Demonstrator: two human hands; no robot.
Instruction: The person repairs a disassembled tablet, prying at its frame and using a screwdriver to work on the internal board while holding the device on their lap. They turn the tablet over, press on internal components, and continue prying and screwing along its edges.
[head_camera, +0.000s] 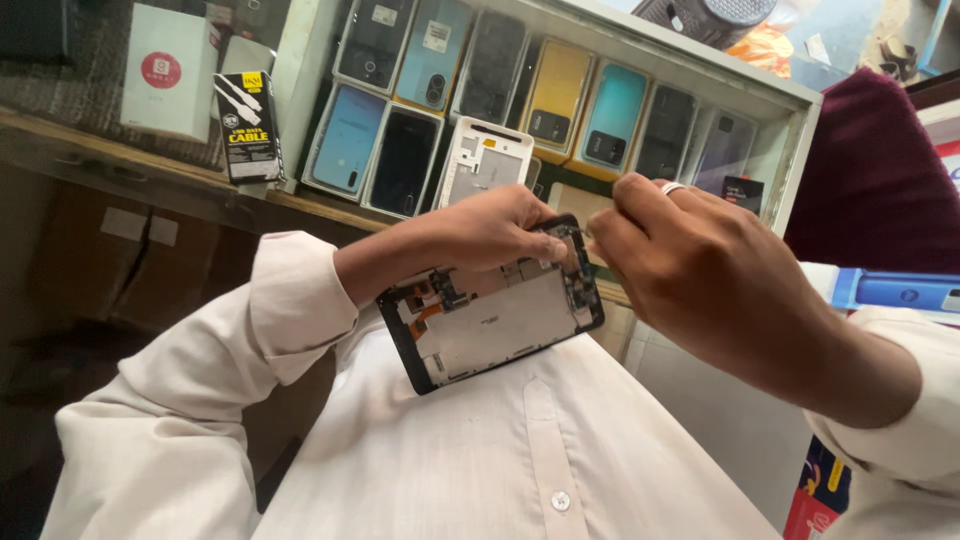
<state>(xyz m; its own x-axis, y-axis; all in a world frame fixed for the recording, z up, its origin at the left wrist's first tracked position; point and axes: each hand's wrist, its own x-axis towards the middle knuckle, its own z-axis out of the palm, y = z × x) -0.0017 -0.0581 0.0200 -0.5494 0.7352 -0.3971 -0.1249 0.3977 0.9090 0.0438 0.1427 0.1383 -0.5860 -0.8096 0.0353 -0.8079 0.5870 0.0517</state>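
In the middle of the frame, the person holds an opened phone (492, 312) over their white shirt (500, 450). The back cover is already off, so the grey metal plate and small orange and black parts inside can be seen. The phone lies tilted, with its far end higher and to the right.

The left hand (495, 232) comes in from the left side. Its fingers are curled and pressed on the top edge of the phone, holding it steady. The right hand (690, 262) comes in from the right side and is bigger in the frame because it is closer. Its fingertips are squeezed together at the upper right corner of the phone, as if pinching something tiny there. What it pinches is too small to tell. A pale ring (672, 187) sits on one finger.

So the phone looks part way taken apart: the cover is off, but the inner parts are still in place, and the work seems to be at that top corner now.

Behind the hands, in the upper middle, a white case (800, 120) shows many phones in rows. A white phone back (484, 160) leans there too. A black box (248, 125) and a white box (168, 70) stand at the upper left.
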